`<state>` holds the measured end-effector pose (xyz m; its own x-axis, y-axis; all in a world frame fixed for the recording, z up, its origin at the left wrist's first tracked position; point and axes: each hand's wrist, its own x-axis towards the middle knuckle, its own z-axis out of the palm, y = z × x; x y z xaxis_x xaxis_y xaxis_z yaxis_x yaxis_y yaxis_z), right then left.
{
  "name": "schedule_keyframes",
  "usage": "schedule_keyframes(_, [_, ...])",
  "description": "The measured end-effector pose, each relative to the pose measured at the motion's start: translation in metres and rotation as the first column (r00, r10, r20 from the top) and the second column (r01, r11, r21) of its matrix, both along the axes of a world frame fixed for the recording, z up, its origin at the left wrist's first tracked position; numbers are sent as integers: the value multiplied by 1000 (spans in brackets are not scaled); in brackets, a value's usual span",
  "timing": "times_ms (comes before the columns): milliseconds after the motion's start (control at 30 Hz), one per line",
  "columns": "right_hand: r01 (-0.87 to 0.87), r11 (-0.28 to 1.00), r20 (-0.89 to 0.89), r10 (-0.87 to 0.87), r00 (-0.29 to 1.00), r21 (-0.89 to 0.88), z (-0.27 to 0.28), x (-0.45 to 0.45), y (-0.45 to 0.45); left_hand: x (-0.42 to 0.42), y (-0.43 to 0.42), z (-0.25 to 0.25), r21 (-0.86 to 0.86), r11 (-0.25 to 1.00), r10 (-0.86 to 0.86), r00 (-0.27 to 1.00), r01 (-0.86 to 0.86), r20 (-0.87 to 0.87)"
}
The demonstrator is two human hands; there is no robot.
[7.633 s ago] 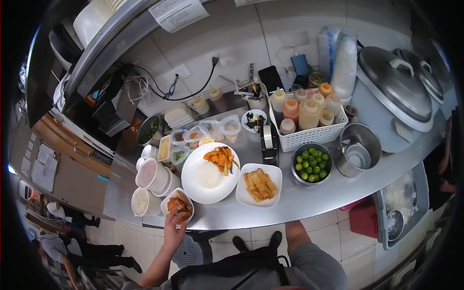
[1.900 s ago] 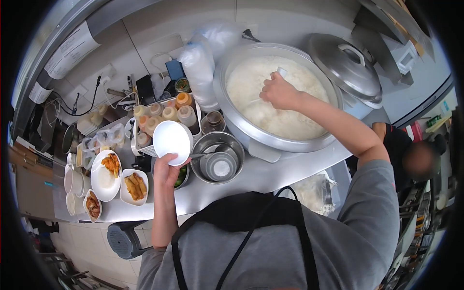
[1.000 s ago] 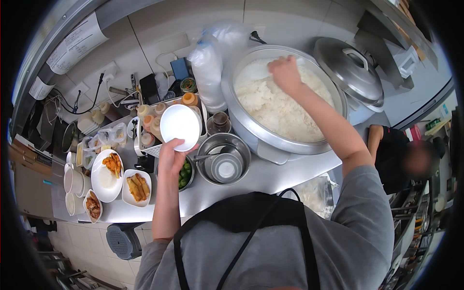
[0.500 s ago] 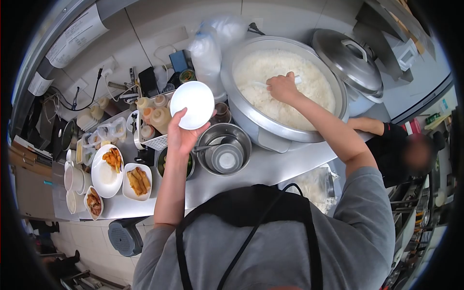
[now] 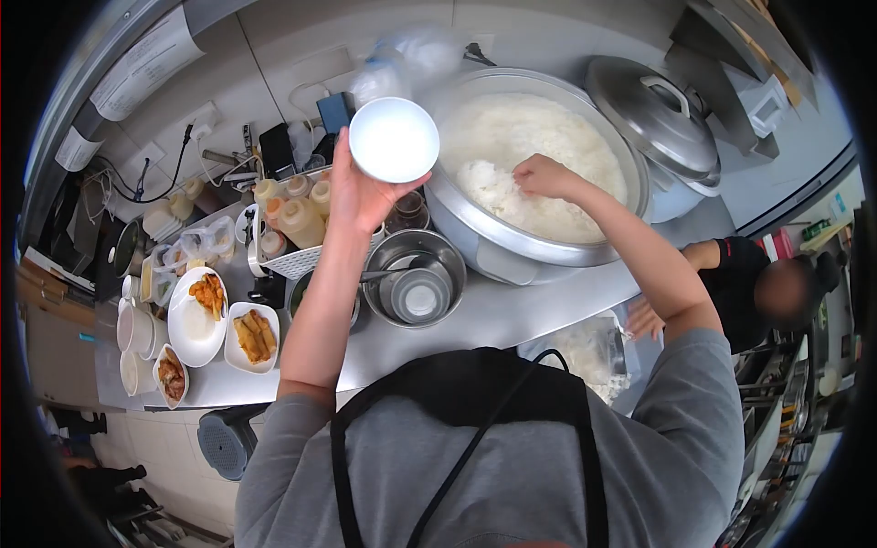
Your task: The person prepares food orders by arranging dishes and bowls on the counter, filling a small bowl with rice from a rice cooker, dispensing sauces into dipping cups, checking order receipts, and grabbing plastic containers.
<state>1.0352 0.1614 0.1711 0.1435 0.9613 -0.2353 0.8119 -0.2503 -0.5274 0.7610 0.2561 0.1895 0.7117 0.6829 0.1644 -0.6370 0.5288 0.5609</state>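
- Your left hand [image 5: 364, 196] is clamped on the white bowl [image 5: 394, 141], with the thumb and fingers spread around its underside and edge.
- You hold that bowl up beside the large pot [image 5: 539, 252], its open side facing the camera; you show only white inside it.
- Your right hand [image 5: 548, 176] is over the cooked rice [image 5: 585, 137] inside that pot, with its fingers curled inward beside a raised white clump [image 5: 489, 184]; I cannot tell whether they close on anything.
- Below your bowl, the metal pot [image 5: 382, 306] stands on the steel counter [image 5: 493, 320], with a smaller round container [image 5: 420, 297] and a dark handle inside it.
- Just left of this, you have the white basket [image 5: 297, 263] of squeeze bottles [image 5: 300, 222], partly behind your left forearm.
- Farther left on your counter are the square dish [image 5: 260, 368] of fried rolls [image 5: 255, 335], the white plate [image 5: 185, 352] with rice and orange food, and the small dish [image 5: 174, 401] of browned food, next to white tubs [image 5: 137, 329].
- On your right, the metal lid [image 5: 635, 123] lies tilted behind the large pot; a co-worker's hand [image 5: 644, 320] is near the clear bag [image 5: 580, 361] below the counter.
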Motion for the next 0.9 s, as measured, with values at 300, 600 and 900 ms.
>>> schedule_keyframes(300, [68, 952, 4, -72, 997, 299, 74, 33, -3, 85, -20, 21, 183, 975, 189, 895, -123, -404])
schedule_keyframes(600, [-503, 632, 805, -404, 435, 589, 108, -5, -10, 134, -18, -8, -336, 930, -98, 981, 151, 169])
schedule_keyframes(900, [-257, 961, 706, 113, 700, 101, 9, -2, -29, 99, -12, 15, -302, 951, -34, 993, 68, 116])
